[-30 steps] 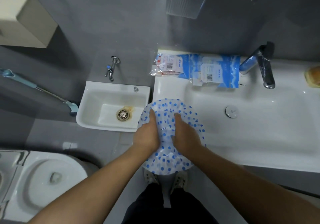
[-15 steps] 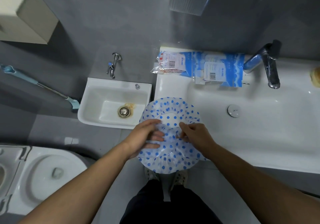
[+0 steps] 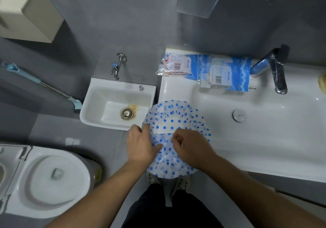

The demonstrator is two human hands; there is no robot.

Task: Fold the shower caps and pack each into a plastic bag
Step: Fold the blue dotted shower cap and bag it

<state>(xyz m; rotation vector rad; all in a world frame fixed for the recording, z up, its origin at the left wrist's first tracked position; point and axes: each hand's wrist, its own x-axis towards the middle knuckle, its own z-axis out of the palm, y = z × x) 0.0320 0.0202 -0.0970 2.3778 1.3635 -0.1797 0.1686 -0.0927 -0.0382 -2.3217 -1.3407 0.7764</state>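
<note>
Over the basin's near edge, your left hand (image 3: 141, 145) and right hand (image 3: 191, 148) pinch the shower cap (image 3: 173, 118): light, limp, slippery film, so gather it by the elastic rim.

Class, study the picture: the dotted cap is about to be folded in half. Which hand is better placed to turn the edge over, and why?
Probably the left hand: it grips the translucent blue-dotted shower cap at its outer left rim. The right hand pinches nearer the middle, better placed to pin the fold line.

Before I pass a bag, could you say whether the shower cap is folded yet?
Not yet: the shower cap lies spread round.
</note>
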